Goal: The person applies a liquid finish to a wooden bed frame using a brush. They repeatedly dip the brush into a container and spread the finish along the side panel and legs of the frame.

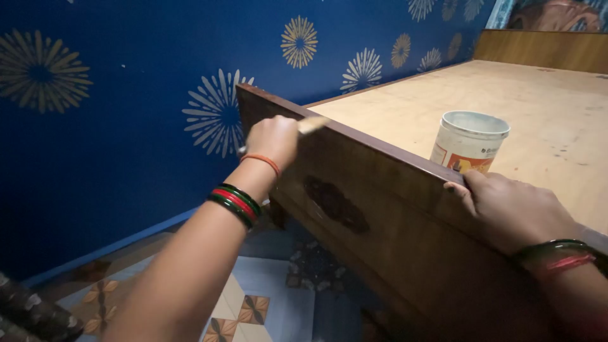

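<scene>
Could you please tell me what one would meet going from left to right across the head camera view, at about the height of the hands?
Blue patterned wall → left hand holding a brush → dark patch on the wooden side board → white paint can → right hand resting on the board's top edge.

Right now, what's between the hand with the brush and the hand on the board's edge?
In the head view, only the brown board lies between the left hand with the brush and the right hand: its top edge and a dark patch.
</scene>
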